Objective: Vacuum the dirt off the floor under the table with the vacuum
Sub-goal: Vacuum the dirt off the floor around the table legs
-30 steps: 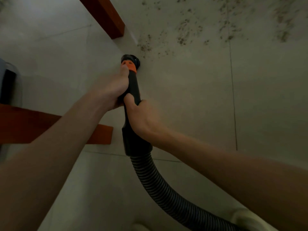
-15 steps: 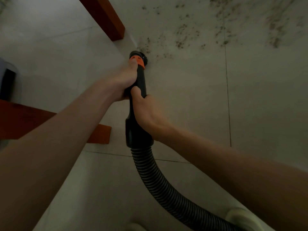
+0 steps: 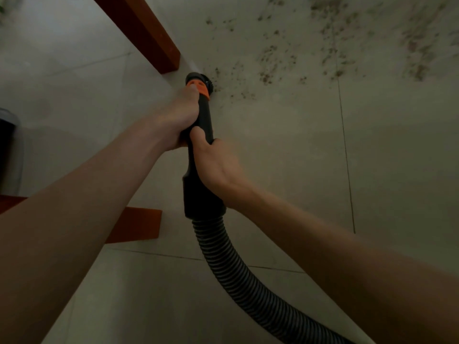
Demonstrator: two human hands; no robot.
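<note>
Both my hands grip the black vacuum wand. My left hand wraps round it just below the orange collar, and my right hand holds it lower down, above the wide cuff. The round black nozzle touches the pale tiled floor at the near edge of a spread of dark dirt specks. More dirt lies at the far right. The ribbed black hose curves down to the bottom right.
A reddish-brown wooden table leg stands just left of the nozzle. Another wooden leg sits at lower left beside my left forearm. A dark object is at the left edge. Tile joints cross the floor.
The wand and both hands have pushed forward, bringing the nozzle from bare tile up to the near edge of the dirt beside the table leg.
</note>
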